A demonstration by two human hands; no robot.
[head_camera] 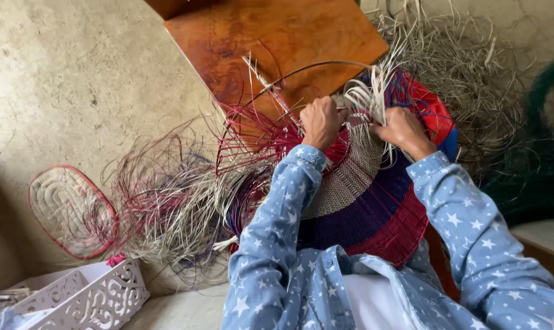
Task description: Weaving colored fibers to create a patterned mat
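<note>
A half-woven basket rests against my lap, with bands of white, dark blue and red cane. My left hand grips the weave at its upper edge, next to loose red strands. My right hand pinches a bunch of white cane strips that stick up from the rim. Both sleeves are blue with white stars. A thin metal rod pokes out left of my left hand.
A brown wooden table stands beyond the basket. Loose red, white and blue cane lies in a heap at left, pale cane at upper right. A flat oval woven piece leans on the wall. A white openwork box sits lower left.
</note>
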